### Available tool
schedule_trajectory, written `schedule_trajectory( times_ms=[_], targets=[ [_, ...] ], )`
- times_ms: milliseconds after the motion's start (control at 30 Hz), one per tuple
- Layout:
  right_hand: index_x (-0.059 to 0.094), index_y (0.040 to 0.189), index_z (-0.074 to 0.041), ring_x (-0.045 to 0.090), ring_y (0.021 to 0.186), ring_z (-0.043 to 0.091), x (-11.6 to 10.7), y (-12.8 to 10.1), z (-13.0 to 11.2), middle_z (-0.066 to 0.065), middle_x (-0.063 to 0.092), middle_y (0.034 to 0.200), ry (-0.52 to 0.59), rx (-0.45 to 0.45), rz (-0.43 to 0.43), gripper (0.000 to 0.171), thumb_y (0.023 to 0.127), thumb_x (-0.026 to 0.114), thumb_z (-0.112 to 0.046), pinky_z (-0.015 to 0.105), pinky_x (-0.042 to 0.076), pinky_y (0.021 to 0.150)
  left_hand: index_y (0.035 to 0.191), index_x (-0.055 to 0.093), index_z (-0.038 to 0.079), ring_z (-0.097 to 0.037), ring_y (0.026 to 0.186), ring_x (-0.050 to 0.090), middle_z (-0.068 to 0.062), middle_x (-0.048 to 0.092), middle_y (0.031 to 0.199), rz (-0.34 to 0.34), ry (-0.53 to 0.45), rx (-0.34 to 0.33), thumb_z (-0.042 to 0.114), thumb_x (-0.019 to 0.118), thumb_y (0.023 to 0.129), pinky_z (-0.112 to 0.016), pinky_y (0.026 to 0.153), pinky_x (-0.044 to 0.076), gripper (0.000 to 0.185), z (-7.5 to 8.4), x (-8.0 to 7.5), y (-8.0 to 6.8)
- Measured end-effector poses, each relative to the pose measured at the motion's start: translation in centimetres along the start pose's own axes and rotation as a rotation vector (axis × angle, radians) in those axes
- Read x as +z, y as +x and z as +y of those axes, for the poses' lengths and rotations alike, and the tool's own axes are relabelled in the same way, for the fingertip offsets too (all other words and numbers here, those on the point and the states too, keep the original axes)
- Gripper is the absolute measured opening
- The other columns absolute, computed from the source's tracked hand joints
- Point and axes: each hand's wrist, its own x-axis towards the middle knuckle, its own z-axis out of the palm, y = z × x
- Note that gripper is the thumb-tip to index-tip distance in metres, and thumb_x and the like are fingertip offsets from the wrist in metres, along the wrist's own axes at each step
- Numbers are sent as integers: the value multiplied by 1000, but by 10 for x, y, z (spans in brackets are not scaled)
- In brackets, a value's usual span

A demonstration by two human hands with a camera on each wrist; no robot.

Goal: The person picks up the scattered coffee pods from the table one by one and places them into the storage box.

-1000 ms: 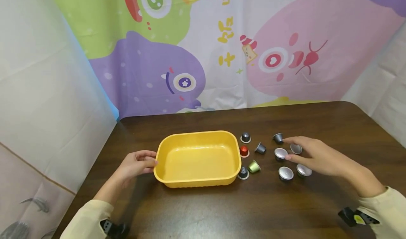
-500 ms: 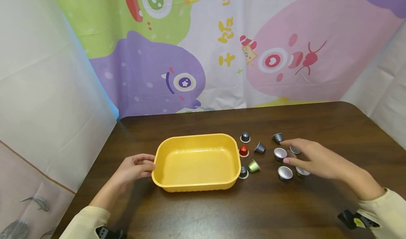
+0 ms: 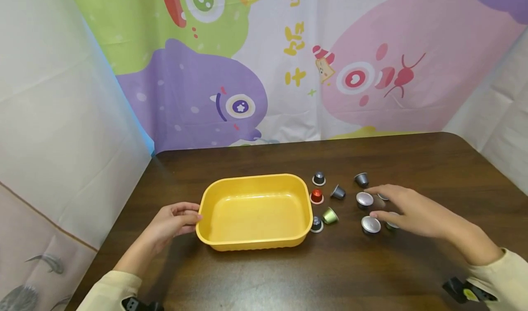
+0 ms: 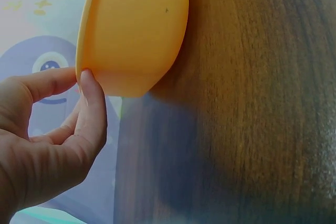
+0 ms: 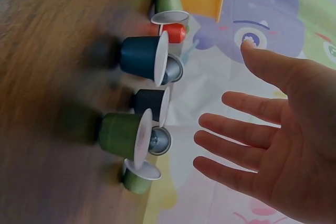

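Observation:
My left hand [image 3: 174, 221] pinches the left end of a yellow plastic tub [image 3: 255, 246] at its rim, thumb and index finger meeting there in the left wrist view. Nothing lies inside the tub. Over the right-hand group of coffee capsules hovers my right hand [image 3: 425, 214], fingers spread and holding nothing; in the right wrist view its palm is apart from them. Nearest to its fingertips are two lid-up capsules, one behind [image 3: 365, 199] and a front capsule [image 3: 371, 224]. Two more capsules are partly hidden under the hand. A grey capsule [image 3: 361, 179] lies tipped behind them.
Close by the tub's right side stand a dark capsule [image 3: 319, 178], a red capsule [image 3: 316, 196] and another dark capsule [image 3: 316, 224]. A grey capsule [image 3: 338, 192] and a green capsule [image 3: 330, 216] lie on their sides. A printed cloth [image 3: 288, 118] hangs behind the table.
The tub has shifted slightly left and toward me along with my left hand, then nearly stopped. My right hand has drifted slightly toward me and right, still holding nothing.

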Motion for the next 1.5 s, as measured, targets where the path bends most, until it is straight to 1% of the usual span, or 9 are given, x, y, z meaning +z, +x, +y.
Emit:
schedule_trajectory(
  times_ms=[133, 267, 400, 600, 833, 967, 1233, 1467, 1500],
  targets=[
    [57, 128, -10, 62, 113, 27, 2, -4, 5, 6, 64, 124, 2, -6, -5, 49, 91, 64, -40, 47, 49, 92, 129, 50, -5, -13, 88, 66, -12, 66, 110, -4, 6, -5, 21, 65, 91, -33, 87, 56, 48, 0, -1, 0],
    [57, 129, -10, 60, 116, 31, 4, -9, 10, 9, 63, 126, 3, -4, -9, 50, 90, 64, -41, 50, 48, 94, 128, 50, -5, -13, 90, 66, -13, 65, 114, -6, 13, -8, 24, 65, 91, -33, 87, 56, 49, 1, -1, 0],
    [58, 126, -9, 57, 120, 33, 7, -13, 15, 10, 63, 126, -17, -15, 18, 49, 88, 67, -39, 52, 45, 96, 129, 50, -5, -13, 91, 65, -14, 64, 117, -9, 16, -5, 27, 64, 92, -33, 87, 56, 50, 0, -1, 0],
    [61, 121, -7, 58, 118, 31, 12, -19, 22, 8, 65, 122, -61, -40, 56, 45, 86, 71, -35, 49, 44, 94, 129, 50, -6, -13, 89, 63, -11, 63, 114, -17, -4, -6, 27, 62, 94, -30, 86, 56, 50, 0, -1, 2],
    [63, 117, -11, 59, 113, 24, 21, -23, 29, -2, 66, 117, -114, -76, 108, 42, 83, 74, -33, 41, 44, 92, 129, 49, -6, -12, 88, 62, -10, 63, 114, -25, -11, -20, 28, 62, 94, -31, 85, 57, 50, -1, -2, 2],
    [64, 117, -13, 59, 112, 23, 25, -26, 33, -4, 66, 116, -133, -86, 119, 42, 82, 75, -33, 40, 44, 90, 130, 49, -6, -12, 88, 62, -9, 63, 114, -33, -18, -35, 28, 61, 94, -31, 85, 57, 50, 0, -2, 3],
    [65, 115, -15, 59, 110, 19, 30, -28, 37, -6, 65, 115, -151, -106, 141, 42, 79, 77, -33, 26, 41, 90, 131, 46, -6, -10, 86, 63, 0, 65, 101, -94, -77, -80, 26, 61, 95, -27, 83, 57, 51, 4, -5, 7],
    [64, 115, -15, 60, 109, 20, 29, -27, 36, -6, 65, 115, -147, -115, 120, 42, 80, 77, -34, 41, 49, 87, 124, 51, -5, -8, 82, 65, 5, 67, 90, -185, -143, -98, 22, 58, 96, -24, 79, 57, 39, 5, -12, 11],
    [64, 115, -15, 60, 109, 20, 29, -27, 36, -6, 65, 114, -148, -118, 121, 42, 80, 77, -34, 42, 49, 87, 123, 52, -4, -7, 81, 66, 6, 67, 89, -198, -153, -99, 22, 58, 96, -24, 79, 57, 37, 5, -12, 12]
  ],
)
